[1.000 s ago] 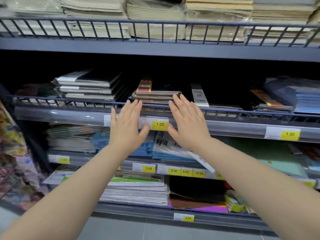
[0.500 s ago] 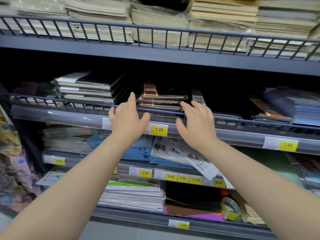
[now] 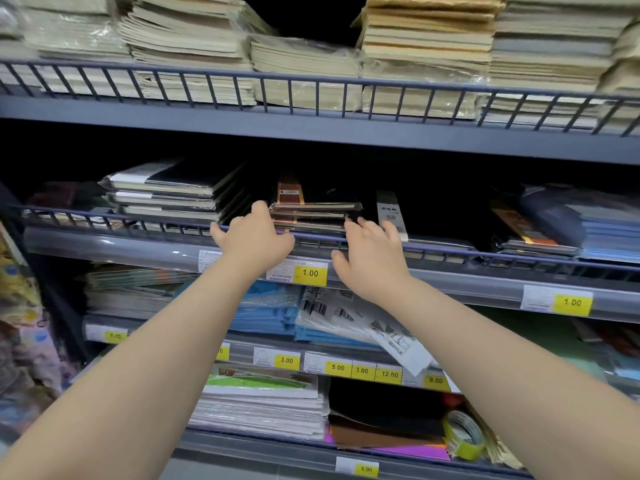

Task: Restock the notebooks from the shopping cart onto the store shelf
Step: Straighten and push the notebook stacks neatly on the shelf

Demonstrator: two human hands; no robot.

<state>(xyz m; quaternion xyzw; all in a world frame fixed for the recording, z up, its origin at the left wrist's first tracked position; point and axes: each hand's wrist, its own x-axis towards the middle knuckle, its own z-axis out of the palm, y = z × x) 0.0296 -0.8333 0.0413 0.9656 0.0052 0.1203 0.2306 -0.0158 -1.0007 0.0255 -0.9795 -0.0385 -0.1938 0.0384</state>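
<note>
Head view; shopping cart not in frame, so remaining stock unknown

Task item: small stack of dark shrink-wrapped notebooks with a copper-brown band [image 3: 313,211]; it lies flat at the front edge of the grey metal middle shelf [image 3: 104,244], just behind the blue-grey wire front rail [image 3: 138,220]; a taller stack of black-and-white notebooks [image 3: 166,195] sits just beside it toward the shelf's left end, and a narrow dark notebook marked 25K [image 3: 389,213] toward the right end

Left hand [image 3: 252,237]: reaches over the rail to the stack's left end; its fingers are mostly hidden behind the back of the hand, so I cannot tell whether it pinches the stack or only touches it

Right hand [image 3: 372,258]: fingers spread and loosely bent, tips at the stack's right end; it holds nothing that I can see

Judgement: step in hand is squaring the placed stack, not fetching; the stack sits above the yellow 1.00 price label [image 3: 310,273], which looks like the right slot

To do it well: press both ends inward together so the wrapped covers do not slide apart; push back evenly from the rail so no corner hooks on the wire; keep clear of the taller stack, whose top copies overhang toward this one; then check that the spines line up along the front edge
</note>
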